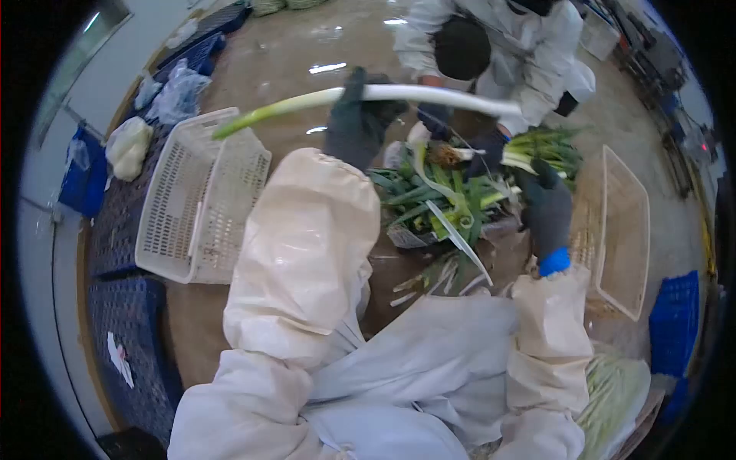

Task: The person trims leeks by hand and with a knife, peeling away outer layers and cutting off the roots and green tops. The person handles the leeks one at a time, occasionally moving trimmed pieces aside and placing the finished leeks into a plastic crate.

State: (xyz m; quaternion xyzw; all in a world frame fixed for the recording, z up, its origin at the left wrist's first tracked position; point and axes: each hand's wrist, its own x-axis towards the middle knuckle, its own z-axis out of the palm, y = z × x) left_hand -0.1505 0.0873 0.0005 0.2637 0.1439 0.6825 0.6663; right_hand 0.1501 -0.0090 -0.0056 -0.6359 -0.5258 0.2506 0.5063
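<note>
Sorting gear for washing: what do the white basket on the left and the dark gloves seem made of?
White basket: probably rigid moulded plastic, matt, given its even perforated walls. Glove on the left hand gripping the leek: dark, dull, perhaps rubber or coated knit; too blurred to tell. Glove on the right hand: same dark matt look, blue cuff.

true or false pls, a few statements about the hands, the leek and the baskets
1. The left hand holds a long leek up in the air. True.
2. Both hands are bare. False: the left hand and the right hand wear dark gloves.
3. The white basket on the left is packed with leeks. False: no leeks show inside it.
4. A second person bends over the far side of the leek pile. True.
</note>
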